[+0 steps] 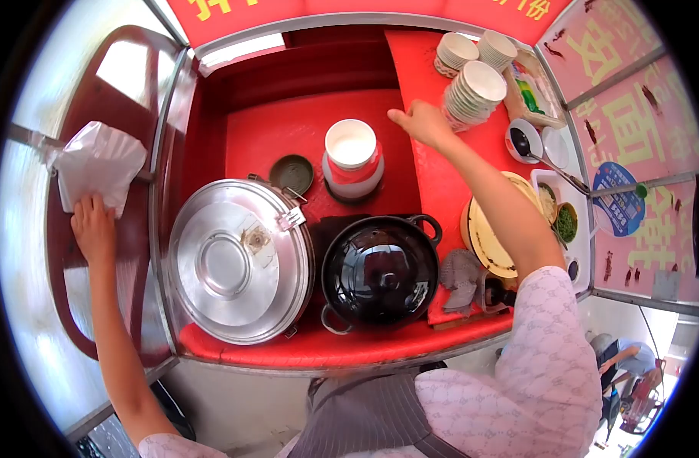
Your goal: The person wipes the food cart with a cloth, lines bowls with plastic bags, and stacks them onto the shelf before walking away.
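Note:
My left hand (95, 229) is at the left wall of the stall, its fingers closed on the lower edge of white plastic bags (105, 164) hanging from a metal bar. My right hand (424, 124) is held over the red counter, just left of a tall stack of paper bowls (483, 82). One digit points out to the left, the others look loosely curled, and I see nothing in that hand. In the middle, a white paper bowl (351, 145) sits atop a red-and-white container (352, 179).
A large metal-lidded pot (227, 263) and a black lidded pot (380, 271) stand in front. At right are a yellowish round lid (496, 229), a grey cloth (461, 276), a ladle in a white bowl (521, 141) and chopped greens (565, 223). A small dark bowl (291, 174) lies behind the pots.

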The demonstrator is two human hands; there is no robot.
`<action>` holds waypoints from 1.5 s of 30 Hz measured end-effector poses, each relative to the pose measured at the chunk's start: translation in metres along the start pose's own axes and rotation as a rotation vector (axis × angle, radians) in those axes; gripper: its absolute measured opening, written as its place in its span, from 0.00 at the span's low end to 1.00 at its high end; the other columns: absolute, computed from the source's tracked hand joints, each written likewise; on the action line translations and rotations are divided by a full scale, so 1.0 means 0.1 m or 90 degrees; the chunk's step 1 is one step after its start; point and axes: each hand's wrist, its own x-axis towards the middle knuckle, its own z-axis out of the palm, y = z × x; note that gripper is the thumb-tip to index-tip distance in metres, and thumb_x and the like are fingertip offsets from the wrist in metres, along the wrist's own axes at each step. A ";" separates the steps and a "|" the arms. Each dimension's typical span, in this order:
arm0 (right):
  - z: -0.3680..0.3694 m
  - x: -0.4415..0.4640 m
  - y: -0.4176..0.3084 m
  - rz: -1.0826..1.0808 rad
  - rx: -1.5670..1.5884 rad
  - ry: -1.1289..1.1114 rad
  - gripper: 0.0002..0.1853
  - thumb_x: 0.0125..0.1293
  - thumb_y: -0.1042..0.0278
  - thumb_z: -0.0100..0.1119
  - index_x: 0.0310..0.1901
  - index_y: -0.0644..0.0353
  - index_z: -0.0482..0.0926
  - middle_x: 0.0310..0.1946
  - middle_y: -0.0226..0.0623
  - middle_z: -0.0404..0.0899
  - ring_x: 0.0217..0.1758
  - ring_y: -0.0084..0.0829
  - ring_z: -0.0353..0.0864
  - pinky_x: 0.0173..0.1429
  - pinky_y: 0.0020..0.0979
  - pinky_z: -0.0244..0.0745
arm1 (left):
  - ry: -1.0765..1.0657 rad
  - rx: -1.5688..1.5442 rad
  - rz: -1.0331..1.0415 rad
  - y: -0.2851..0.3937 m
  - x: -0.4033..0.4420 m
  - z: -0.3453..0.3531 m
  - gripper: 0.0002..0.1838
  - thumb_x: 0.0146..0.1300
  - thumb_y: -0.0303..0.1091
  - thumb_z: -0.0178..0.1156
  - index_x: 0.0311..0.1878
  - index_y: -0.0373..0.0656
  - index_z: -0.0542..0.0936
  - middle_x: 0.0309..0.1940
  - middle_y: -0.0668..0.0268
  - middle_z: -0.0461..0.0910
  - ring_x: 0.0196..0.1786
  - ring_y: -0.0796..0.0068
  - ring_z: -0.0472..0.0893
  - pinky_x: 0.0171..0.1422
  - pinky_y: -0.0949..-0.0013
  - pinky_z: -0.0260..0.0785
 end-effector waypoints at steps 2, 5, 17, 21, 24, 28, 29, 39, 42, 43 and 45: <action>0.21 -0.01 -0.17 0.055 0.010 -0.044 0.36 0.63 0.35 0.62 0.46 0.70 0.84 0.47 0.61 0.84 0.54 0.54 0.84 0.56 0.50 0.78 | 0.017 0.001 -0.003 0.04 0.02 0.07 0.19 0.55 0.42 0.71 0.46 0.47 0.76 0.44 0.65 0.76 0.52 0.63 0.76 0.54 0.58 0.68; 0.48 -0.03 -0.32 0.082 0.023 -0.072 0.34 0.62 0.37 0.63 0.45 0.69 0.85 0.48 0.59 0.84 0.54 0.53 0.84 0.57 0.49 0.78 | 0.067 -0.011 0.030 0.18 0.12 0.02 0.20 0.54 0.43 0.71 0.46 0.48 0.76 0.42 0.65 0.77 0.51 0.63 0.77 0.54 0.59 0.68; 0.72 -0.15 -0.47 0.118 0.028 0.047 0.20 0.59 0.62 0.61 0.48 0.66 0.85 0.50 0.59 0.83 0.57 0.56 0.83 0.59 0.51 0.77 | 0.116 -0.096 0.027 -0.03 0.18 0.23 0.04 0.55 0.33 0.63 0.32 0.46 0.78 0.28 0.64 0.80 0.38 0.61 0.81 0.45 0.57 0.71; 0.84 0.00 -0.31 0.105 0.025 0.056 0.19 0.60 0.63 0.60 0.48 0.66 0.84 0.51 0.59 0.83 0.57 0.58 0.82 0.59 0.52 0.77 | 0.132 -0.186 0.110 0.03 0.04 0.09 0.03 0.55 0.31 0.60 0.29 0.45 0.77 0.27 0.63 0.79 0.37 0.60 0.81 0.44 0.57 0.70; 0.86 0.01 -0.30 0.051 0.039 0.145 0.16 0.62 0.63 0.57 0.45 0.67 0.83 0.48 0.60 0.83 0.53 0.60 0.82 0.56 0.52 0.76 | 0.128 -0.254 0.237 0.31 -0.38 -0.14 0.02 0.57 0.31 0.57 0.29 0.46 0.74 0.28 0.63 0.74 0.36 0.61 0.77 0.43 0.59 0.67; 0.44 -0.72 -0.78 -0.104 0.120 0.274 0.16 0.66 0.59 0.56 0.38 0.67 0.80 0.39 0.61 0.82 0.44 0.59 0.83 0.48 0.53 0.75 | 0.011 -0.499 0.211 0.91 -1.35 -0.70 0.05 0.55 0.30 0.62 0.27 0.45 0.75 0.26 0.63 0.71 0.35 0.59 0.74 0.42 0.56 0.64; 0.44 -0.92 -0.91 -0.164 0.189 0.255 0.18 0.67 0.57 0.57 0.35 0.68 0.79 0.34 0.61 0.80 0.40 0.58 0.83 0.44 0.52 0.74 | -0.074 -0.616 0.214 1.01 -1.56 -0.88 0.05 0.58 0.30 0.62 0.29 0.42 0.77 0.30 0.61 0.75 0.38 0.56 0.76 0.45 0.54 0.66; 1.69 -2.62 -2.14 -0.009 0.558 -0.202 0.28 0.72 0.46 0.56 0.30 0.68 0.85 0.27 0.45 0.85 0.32 0.33 0.84 0.43 0.37 0.78 | -0.649 -1.767 -0.483 1.18 -2.72 -1.26 0.15 0.73 0.39 0.54 0.44 0.33 0.79 0.51 0.54 0.83 0.47 0.72 0.80 0.56 0.66 0.71; 1.62 -3.09 -2.20 0.060 0.807 -0.361 0.31 0.73 0.40 0.55 0.40 0.69 0.85 0.36 0.38 0.86 0.40 0.28 0.83 0.45 0.34 0.78 | -0.612 -1.890 -0.455 0.97 -2.80 -1.07 0.21 0.74 0.39 0.51 0.56 0.28 0.76 0.53 0.52 0.82 0.54 0.63 0.81 0.62 0.61 0.72; 1.51 -3.27 -2.19 0.071 0.930 -0.456 0.33 0.73 0.38 0.55 0.46 0.70 0.84 0.41 0.36 0.85 0.44 0.26 0.83 0.46 0.32 0.78 | -0.608 -1.953 -0.468 0.92 -2.85 -0.99 0.23 0.74 0.39 0.50 0.59 0.26 0.75 0.55 0.51 0.81 0.56 0.60 0.81 0.64 0.59 0.72; 1.39 -3.61 -2.15 0.087 0.990 -0.510 0.30 0.73 0.42 0.58 0.51 0.69 0.82 0.43 0.34 0.84 0.46 0.24 0.81 0.47 0.29 0.77 | -0.648 -1.920 -0.502 0.83 -2.84 -0.94 0.24 0.74 0.39 0.48 0.60 0.26 0.73 0.57 0.48 0.79 0.58 0.57 0.80 0.64 0.57 0.72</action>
